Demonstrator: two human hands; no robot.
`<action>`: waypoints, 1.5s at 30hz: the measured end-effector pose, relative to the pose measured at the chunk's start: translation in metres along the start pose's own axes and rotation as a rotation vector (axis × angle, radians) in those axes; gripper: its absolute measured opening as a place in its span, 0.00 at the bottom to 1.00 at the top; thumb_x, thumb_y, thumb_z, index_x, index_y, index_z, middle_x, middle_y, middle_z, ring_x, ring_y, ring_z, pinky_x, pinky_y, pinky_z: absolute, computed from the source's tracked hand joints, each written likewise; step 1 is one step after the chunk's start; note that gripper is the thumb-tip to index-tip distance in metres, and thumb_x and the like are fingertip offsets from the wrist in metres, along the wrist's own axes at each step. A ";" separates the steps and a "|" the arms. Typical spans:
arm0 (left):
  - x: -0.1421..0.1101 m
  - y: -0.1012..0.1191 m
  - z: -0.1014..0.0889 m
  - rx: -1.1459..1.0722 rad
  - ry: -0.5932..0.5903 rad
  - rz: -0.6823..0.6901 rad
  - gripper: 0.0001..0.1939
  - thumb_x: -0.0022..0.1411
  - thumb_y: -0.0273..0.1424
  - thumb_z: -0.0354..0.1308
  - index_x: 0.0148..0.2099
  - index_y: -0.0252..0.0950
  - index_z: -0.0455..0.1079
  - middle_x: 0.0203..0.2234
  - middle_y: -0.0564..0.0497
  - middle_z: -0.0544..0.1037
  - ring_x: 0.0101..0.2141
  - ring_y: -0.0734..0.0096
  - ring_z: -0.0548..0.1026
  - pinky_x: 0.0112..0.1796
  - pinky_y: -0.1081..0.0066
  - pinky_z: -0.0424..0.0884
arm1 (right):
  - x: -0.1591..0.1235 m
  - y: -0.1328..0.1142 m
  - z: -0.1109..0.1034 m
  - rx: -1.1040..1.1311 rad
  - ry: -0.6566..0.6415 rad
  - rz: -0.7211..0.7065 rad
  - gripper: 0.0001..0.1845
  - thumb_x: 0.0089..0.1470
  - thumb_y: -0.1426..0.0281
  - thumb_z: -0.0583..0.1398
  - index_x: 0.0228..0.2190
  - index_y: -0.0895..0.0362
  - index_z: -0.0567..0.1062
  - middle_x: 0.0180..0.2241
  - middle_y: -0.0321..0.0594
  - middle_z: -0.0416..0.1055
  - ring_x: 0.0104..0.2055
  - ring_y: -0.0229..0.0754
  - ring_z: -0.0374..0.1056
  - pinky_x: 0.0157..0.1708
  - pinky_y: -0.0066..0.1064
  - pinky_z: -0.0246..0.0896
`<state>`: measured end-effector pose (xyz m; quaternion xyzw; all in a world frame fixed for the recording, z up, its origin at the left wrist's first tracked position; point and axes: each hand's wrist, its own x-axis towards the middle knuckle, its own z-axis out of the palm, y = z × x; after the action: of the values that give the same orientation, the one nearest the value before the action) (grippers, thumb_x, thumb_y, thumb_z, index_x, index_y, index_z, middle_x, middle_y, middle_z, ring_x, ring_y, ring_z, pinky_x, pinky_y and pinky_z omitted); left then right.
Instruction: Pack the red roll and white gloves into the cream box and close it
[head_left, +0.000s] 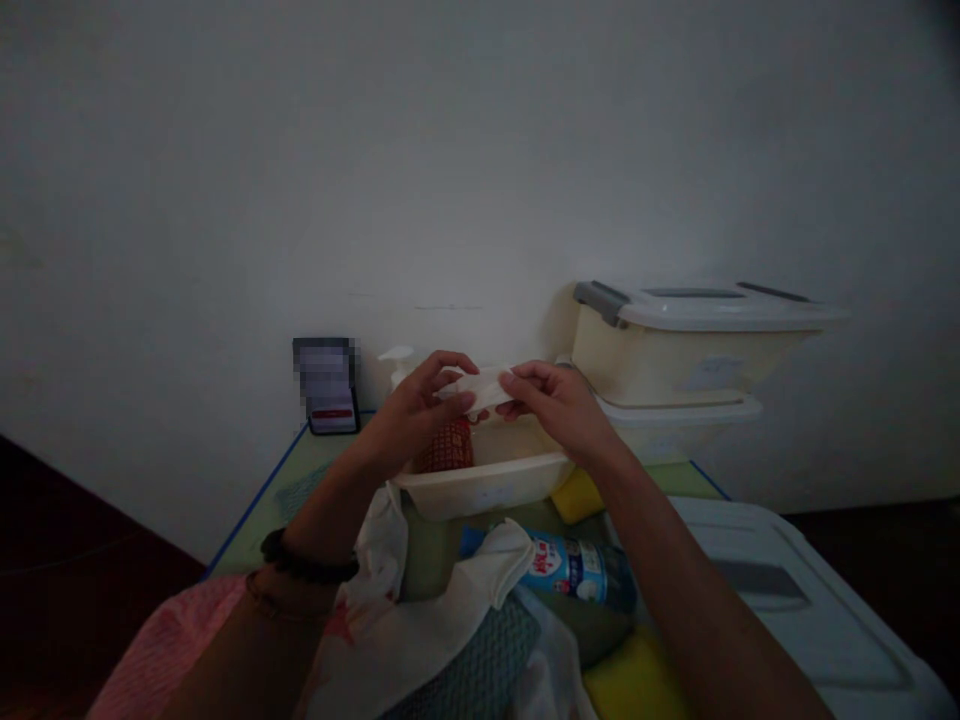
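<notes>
Between my two hands, above an open cream bin [487, 488], is a small thin white piece [484, 387]; its exact kind is unclear in the dim light. My left hand [420, 410] has its thumb and fingertips closed on the left end. The right end is pinched between the thumb and curled fingers of my right hand [559, 405]. Below my left hand, a dark red patterned item [448, 447] stands inside the bin, partly hidden. A white pump top [396, 354] shows behind that hand.
Nearer me lie a blue-labelled bottle [577, 570], a white cloth [420, 630], a teal textured cloth [480, 665] and yellow pieces [576, 497]. Stacked lidded boxes [675, 360] stand at right, above a loose lid [795, 600]. A phone [330, 390] leans against the wall.
</notes>
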<state>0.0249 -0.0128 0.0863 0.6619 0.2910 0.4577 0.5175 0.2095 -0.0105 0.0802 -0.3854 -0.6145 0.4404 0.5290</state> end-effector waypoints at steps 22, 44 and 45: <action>-0.001 0.000 0.002 -0.005 -0.029 -0.152 0.14 0.49 0.31 0.67 0.36 0.37 0.65 0.23 0.57 0.77 0.24 0.74 0.75 0.26 0.76 0.68 | -0.001 -0.002 0.000 -0.004 -0.047 0.053 0.17 0.47 0.57 0.64 0.28 0.59 0.75 0.21 0.34 0.73 0.23 0.34 0.71 0.25 0.26 0.67; 0.000 -0.003 -0.002 -0.072 -0.033 -0.141 0.13 0.52 0.31 0.66 0.38 0.36 0.66 0.26 0.55 0.78 0.27 0.75 0.75 0.31 0.75 0.70 | -0.001 -0.001 -0.001 0.025 -0.108 -0.012 0.14 0.47 0.59 0.64 0.29 0.58 0.76 0.24 0.32 0.73 0.25 0.33 0.71 0.29 0.26 0.69; 0.000 -0.003 -0.002 -0.068 -0.027 -0.147 0.14 0.52 0.30 0.66 0.38 0.36 0.66 0.26 0.55 0.78 0.27 0.75 0.75 0.31 0.75 0.70 | -0.001 -0.001 -0.001 0.027 -0.102 -0.009 0.14 0.47 0.59 0.64 0.28 0.58 0.76 0.24 0.33 0.73 0.25 0.33 0.71 0.29 0.26 0.69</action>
<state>0.0239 -0.0112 0.0840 0.6269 0.3160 0.4189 0.5759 0.2105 -0.0122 0.0811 -0.3523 -0.6366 0.4653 0.5041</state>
